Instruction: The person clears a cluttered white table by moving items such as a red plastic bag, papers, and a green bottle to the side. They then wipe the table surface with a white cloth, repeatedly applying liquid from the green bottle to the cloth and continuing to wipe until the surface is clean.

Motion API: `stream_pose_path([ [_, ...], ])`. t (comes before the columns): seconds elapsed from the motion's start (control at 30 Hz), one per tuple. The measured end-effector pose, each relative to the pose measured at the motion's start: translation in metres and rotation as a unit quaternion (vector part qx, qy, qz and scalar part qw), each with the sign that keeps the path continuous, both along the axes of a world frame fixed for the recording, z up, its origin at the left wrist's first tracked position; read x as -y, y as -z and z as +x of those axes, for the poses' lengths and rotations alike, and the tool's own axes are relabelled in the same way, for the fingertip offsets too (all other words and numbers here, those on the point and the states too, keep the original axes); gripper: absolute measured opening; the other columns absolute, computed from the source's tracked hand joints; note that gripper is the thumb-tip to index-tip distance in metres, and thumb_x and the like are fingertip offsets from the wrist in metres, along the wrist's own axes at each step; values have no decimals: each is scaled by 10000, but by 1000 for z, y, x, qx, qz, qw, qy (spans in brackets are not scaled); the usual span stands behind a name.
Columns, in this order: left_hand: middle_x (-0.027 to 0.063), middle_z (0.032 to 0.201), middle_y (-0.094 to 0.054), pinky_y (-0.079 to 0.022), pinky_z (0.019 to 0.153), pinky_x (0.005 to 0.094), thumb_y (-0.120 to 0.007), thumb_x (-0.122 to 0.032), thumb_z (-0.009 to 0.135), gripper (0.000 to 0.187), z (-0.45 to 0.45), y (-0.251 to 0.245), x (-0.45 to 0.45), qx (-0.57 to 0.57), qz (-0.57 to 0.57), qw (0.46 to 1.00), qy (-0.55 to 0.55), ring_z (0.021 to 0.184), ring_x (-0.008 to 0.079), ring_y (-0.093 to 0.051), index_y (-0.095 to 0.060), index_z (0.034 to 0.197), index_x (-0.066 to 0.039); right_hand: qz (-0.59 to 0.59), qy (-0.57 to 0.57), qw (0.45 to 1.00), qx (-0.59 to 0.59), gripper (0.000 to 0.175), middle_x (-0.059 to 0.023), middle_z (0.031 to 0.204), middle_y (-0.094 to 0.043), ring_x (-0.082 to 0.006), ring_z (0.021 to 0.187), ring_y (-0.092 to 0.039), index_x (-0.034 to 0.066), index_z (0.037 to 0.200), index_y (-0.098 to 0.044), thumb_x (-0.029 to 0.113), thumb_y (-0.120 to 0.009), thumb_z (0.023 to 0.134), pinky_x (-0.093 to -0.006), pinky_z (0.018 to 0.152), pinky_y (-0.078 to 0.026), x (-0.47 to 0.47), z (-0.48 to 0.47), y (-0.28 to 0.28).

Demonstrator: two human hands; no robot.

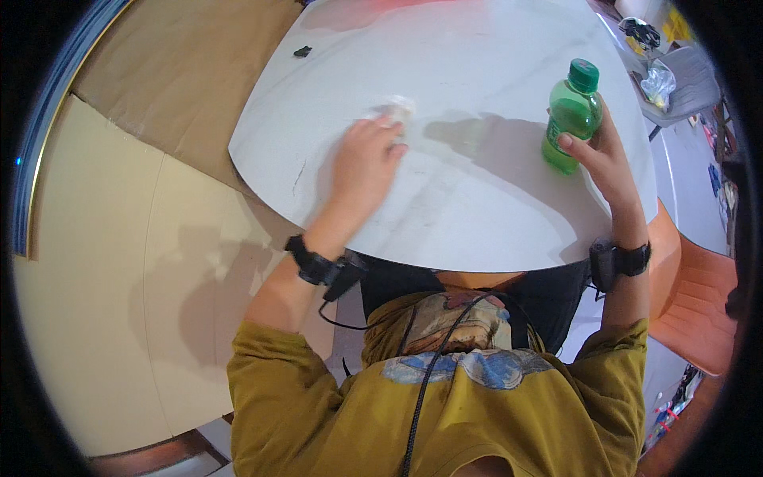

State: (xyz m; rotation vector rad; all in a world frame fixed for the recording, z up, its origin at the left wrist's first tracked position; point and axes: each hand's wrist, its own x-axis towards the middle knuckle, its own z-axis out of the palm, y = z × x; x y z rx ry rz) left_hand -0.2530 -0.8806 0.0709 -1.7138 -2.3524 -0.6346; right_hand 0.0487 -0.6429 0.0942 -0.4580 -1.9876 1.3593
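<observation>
On the white marble-patterned table [471,214], my left hand [371,158] presses a small white wad [400,110], perhaps tissue, under its fingertips; both are blurred. My right hand [596,149] grips a green plastic bottle [573,116] near the table's right side. The bottle stands nearly upright with its green cap on and holds liquid. Its label bears writing. A small dark scrap [303,52] lies on the table towards the far left. Thin dark marks show on the tabletop left of my left hand.
An orange chair [691,304] stands to the right of the table. Farther back at the right is a grey chair [688,83] with a clear plastic bag [658,86] on it. Beige and brown panels [113,268] border the table's left side. A black cable hangs from my left wrist strap.
</observation>
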Motion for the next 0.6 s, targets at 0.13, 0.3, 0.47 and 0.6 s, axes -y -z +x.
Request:
stream_pose_path([
  [0.13,128,1320,-700,-482,1065,443,-641,-67,944,283,28,-17,-15,86,23,990,106,1221,354,-609,-743,1208,-64,18,9,1000,8,847,-107,1318,-620,-231,1249,-592,92,1567,-403,380,-830,895,-370,1085,-460,0,-1,1],
  [0.3,82,1317,-703,-509,1040,434,-627,-50,928,310,47,-30,38,38,25,977,208,1228,309,-613,-760,1200,-117,82,32,996,17,859,-121,1327,-622,-252,1248,-600,98,1558,-422,436,-831,883,-382,1076,-467,1,-1,1],
  [0.47,55,1416,-646,-531,1076,378,-570,17,889,412,70,-37,57,27,-68,936,344,1311,280,-591,-751,1227,-135,82,35,996,18,859,-112,1312,-628,-254,1236,-606,102,1551,-431,443,-838,875,-388,1081,-466,1,-1,-1],
  [0.6,72,1445,-631,-504,1109,375,-563,13,916,427,40,-34,11,19,-102,916,387,1343,293,-577,-741,1267,-152,85,23,996,11,854,-106,1314,-626,-255,1249,-598,106,1550,-432,426,-844,874,-386,1089,-463,1,-2,-1],
])
